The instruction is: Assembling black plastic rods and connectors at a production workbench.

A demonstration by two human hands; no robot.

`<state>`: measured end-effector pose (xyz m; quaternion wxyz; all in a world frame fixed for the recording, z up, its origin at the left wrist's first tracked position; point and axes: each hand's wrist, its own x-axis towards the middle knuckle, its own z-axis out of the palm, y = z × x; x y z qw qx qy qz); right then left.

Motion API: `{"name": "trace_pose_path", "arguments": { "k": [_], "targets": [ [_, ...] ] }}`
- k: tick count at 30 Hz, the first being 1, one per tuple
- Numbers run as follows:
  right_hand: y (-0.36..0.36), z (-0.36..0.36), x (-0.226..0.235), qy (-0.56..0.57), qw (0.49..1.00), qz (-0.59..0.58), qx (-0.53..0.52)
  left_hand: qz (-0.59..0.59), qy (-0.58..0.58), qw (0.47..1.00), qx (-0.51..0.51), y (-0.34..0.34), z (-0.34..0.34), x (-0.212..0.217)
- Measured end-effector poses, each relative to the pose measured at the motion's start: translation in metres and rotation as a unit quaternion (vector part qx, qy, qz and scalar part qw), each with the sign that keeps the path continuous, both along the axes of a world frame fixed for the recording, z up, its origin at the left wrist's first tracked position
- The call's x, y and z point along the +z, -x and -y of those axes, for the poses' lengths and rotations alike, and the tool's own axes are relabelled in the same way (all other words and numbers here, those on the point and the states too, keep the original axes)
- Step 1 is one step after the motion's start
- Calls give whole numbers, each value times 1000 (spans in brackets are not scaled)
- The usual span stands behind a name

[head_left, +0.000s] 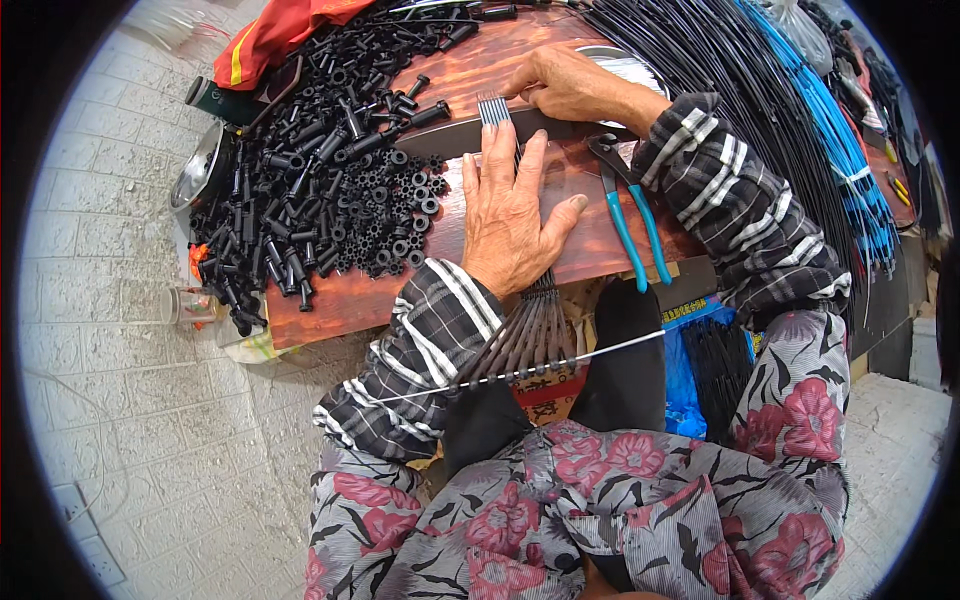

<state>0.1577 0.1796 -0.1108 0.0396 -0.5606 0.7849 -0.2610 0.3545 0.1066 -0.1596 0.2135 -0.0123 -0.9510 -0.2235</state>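
Head view: left hand spread over dark rods; right hand curled, grip unclear.

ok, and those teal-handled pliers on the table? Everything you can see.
The teal-handled dark metal pliers lie unheld on the reddish-brown wood-look table. Their head points toward its far side; the handles spread apart, tips apparently past the near edge. The handle covers look like plastic or rubber.

The left hand partly hides the dark rods; the top edge crops red cloth.
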Motion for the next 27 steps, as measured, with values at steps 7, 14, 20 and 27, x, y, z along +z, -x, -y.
{"name": "trace_pose_path", "arguments": {
  "k": [7, 14, 20, 27],
  "targets": [
    [0, 7, 1, -25, 999, -30, -28, 1, 3, 1000, -1, 0, 0, -1],
    [5, 23, -8, 84, 988, -120, -37, 0, -11, 1000, -4, 0, -2, 2],
    [6, 23, -9, 126, 985, -118, -14, 7, -12, 1000, 7, 1, 0, 0],
    [61, -27, 12, -31, 992, -66, -107, -4, -7, 1000, 27, 0, 1, -3]
  ]
}}
